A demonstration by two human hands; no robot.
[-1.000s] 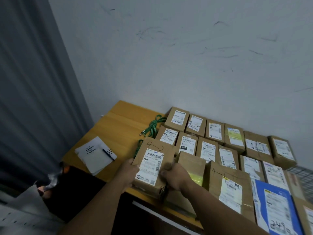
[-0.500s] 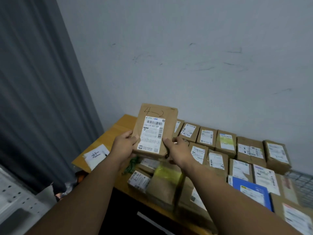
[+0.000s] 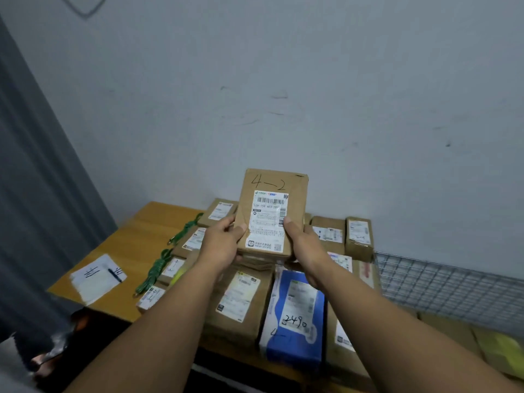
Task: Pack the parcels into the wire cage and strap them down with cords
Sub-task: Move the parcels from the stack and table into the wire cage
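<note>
Parcel 4-2 (image 3: 271, 214) is up off the table and further right than half a second ago. It was over the table's left end and now sits over the middle of the parcel rows, closer to the wire cage (image 3: 442, 287).

- Left hand (image 3: 221, 246) grips the parcel's lower left edge, thumb on the front face, fingers behind.
- Right hand (image 3: 306, 248) grips the lower right edge, thumb on the label's edge.
- The parcel is held near upright, label toward the camera, "4-2" handwritten at the top. It's clear of everything below.
- Wooden table (image 3: 158, 222) carries rows of brown labelled parcels (image 3: 358, 236) against the wall.
- Blue parcel (image 3: 295, 316) marked "2490" lies at the front, under the right forearm.
- Two green cords lie on the table, just beside the left ends of the rows: one toward the back (image 3: 187, 228), one nearer the front (image 3: 154, 272).
- Only the cage's mesh wall shows, at the right end of the table.
- White paper (image 3: 95, 279) with a pen (image 3: 114, 275) on it lies at the table's left corner.
- Grey curtain (image 3: 37, 194) hangs on the left.
</note>
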